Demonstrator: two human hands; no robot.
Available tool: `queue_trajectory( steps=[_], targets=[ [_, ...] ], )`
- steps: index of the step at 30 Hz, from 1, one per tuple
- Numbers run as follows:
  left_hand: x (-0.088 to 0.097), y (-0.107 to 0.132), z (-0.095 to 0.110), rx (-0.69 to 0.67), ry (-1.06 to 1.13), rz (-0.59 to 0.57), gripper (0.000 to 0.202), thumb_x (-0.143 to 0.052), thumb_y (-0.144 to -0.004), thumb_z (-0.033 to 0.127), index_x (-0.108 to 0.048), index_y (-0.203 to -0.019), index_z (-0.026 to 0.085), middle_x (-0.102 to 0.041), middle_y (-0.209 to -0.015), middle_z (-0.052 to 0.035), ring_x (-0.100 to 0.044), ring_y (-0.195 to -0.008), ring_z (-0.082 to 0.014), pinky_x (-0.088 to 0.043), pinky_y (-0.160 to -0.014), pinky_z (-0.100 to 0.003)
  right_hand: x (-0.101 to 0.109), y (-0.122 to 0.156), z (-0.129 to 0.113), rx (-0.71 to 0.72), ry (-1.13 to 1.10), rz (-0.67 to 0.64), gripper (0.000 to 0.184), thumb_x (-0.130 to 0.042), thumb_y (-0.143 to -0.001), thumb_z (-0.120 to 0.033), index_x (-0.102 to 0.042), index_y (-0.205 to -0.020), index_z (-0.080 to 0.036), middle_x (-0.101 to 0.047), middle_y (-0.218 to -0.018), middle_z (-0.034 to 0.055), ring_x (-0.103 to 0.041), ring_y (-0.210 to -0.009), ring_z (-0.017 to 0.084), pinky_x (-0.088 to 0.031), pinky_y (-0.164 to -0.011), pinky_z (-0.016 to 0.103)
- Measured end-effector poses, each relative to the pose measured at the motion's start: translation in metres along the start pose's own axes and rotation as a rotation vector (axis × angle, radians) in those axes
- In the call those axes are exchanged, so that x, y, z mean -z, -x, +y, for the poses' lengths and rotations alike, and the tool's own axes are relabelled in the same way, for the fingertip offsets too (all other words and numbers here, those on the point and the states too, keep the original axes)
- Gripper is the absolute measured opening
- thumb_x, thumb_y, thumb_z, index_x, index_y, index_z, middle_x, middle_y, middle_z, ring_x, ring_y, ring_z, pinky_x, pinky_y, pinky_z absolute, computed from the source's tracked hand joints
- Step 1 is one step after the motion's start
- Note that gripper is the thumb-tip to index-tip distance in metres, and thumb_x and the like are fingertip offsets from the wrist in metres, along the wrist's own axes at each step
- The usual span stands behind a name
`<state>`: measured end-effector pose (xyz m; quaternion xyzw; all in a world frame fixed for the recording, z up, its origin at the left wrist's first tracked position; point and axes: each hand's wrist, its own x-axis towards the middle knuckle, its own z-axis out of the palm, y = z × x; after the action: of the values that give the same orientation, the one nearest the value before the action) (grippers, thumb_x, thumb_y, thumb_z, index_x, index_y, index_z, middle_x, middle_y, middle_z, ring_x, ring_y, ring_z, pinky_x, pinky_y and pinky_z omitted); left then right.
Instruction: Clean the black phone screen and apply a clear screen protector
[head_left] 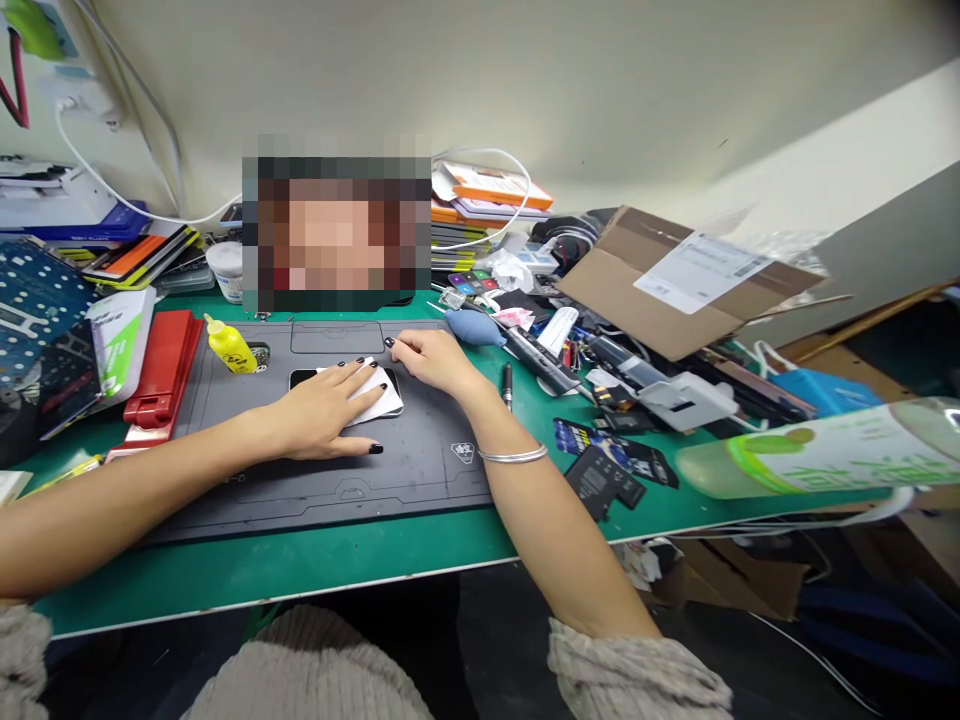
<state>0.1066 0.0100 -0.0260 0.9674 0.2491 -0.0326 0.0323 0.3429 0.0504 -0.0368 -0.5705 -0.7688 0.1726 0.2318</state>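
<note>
A phone (301, 378) lies flat on the grey work mat (420, 450), partly covered by a white wipe (388, 402). My left hand (326, 410) rests flat on the wipe and the phone, its fingers stretched out and thumb spread over the mat. At the phone's upper right corner, my right hand (431, 358) is closed, with the fingers curled under. Whatever those curled fingers hold, if anything, is hidden. A yellow squeeze bottle (231, 347) stands tilted on the mat to the left of my left hand.
A red tool (161, 365) borders the mat on the left. To the right are a blue air blower (476, 328), a black pen-like tool (508, 385), phone batteries (596, 480) and a drink bottle (825, 450). A cardboard box (637, 270) sits behind them. The green table (300, 575) ends near my body.
</note>
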Motion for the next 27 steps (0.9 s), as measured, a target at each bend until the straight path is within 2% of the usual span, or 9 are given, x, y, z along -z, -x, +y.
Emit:
queue_trajectory(
  steps=[6, 9, 14, 19, 25, 27],
  targets=[
    [0.003, -0.001, 0.002, -0.005, -0.024, -0.018, 0.082, -0.044, -0.096, 0.068, -0.035, -0.153, 0.010, -0.023, -0.164, -0.0270, -0.024, -0.152, -0.0426, -0.026, -0.121, -0.054, 0.000, 0.000, 0.000, 0.005, 0.003, 0.001, 0.031, -0.045, -0.092, -0.033, -0.060, -0.066, -0.021, -0.059, -0.060, 0.0004, -0.051, -0.062, 0.016, -0.029, -0.060, 0.029],
    [0.003, -0.002, 0.000, -0.034, -0.013, -0.002, 0.081, -0.044, -0.096, 0.068, -0.036, -0.153, 0.011, -0.024, -0.164, -0.0256, -0.025, -0.152, -0.0416, -0.025, -0.121, -0.054, 0.000, 0.000, 0.000, 0.001, 0.005, 0.002, 0.031, -0.046, -0.092, -0.032, -0.060, -0.066, -0.021, -0.060, -0.061, 0.0005, -0.051, -0.061, 0.016, -0.029, -0.060, 0.029],
    [-0.001, -0.002, -0.002, -0.002, -0.021, 0.015, 0.080, -0.042, -0.096, 0.068, -0.034, -0.153, 0.013, -0.025, -0.164, -0.0230, -0.026, -0.152, -0.0390, -0.024, -0.122, -0.053, -0.001, 0.000, 0.001, 0.001, 0.008, 0.005, 0.031, -0.046, -0.092, -0.032, -0.061, -0.067, -0.021, -0.062, -0.062, 0.0011, -0.053, -0.064, 0.017, -0.030, -0.061, 0.029],
    [-0.002, -0.002, 0.010, -0.097, -0.008, 0.005, 0.081, -0.044, -0.096, 0.069, -0.035, -0.154, 0.014, -0.025, -0.165, -0.0199, -0.023, -0.153, -0.0381, -0.021, -0.124, -0.051, 0.000, 0.000, 0.000, 0.002, 0.002, -0.002, 0.031, -0.046, -0.092, -0.032, -0.061, -0.067, -0.021, -0.062, -0.062, 0.0011, -0.054, -0.064, 0.017, -0.031, -0.061, 0.029],
    [0.002, -0.004, 0.002, 0.003, -0.021, -0.051, 0.080, -0.040, -0.099, 0.066, -0.031, -0.157, 0.012, -0.021, -0.166, -0.0220, -0.022, -0.153, -0.0403, -0.021, -0.123, -0.054, 0.000, 0.001, -0.001, 0.006, -0.007, -0.002, 0.030, -0.044, -0.090, -0.032, -0.059, -0.066, -0.021, -0.061, -0.061, 0.0010, -0.053, -0.064, 0.017, -0.031, -0.062, 0.029],
    [0.002, -0.003, 0.003, -0.006, -0.026, -0.039, 0.082, -0.041, -0.097, 0.068, -0.031, -0.156, 0.011, -0.021, -0.165, -0.0230, -0.021, -0.153, -0.0411, -0.021, -0.123, -0.055, 0.000, 0.001, 0.000, 0.005, -0.008, 0.000, 0.030, -0.044, -0.090, -0.032, -0.058, -0.066, -0.022, -0.060, -0.061, 0.0008, -0.053, -0.064, 0.017, -0.031, -0.062, 0.029]
  ],
)
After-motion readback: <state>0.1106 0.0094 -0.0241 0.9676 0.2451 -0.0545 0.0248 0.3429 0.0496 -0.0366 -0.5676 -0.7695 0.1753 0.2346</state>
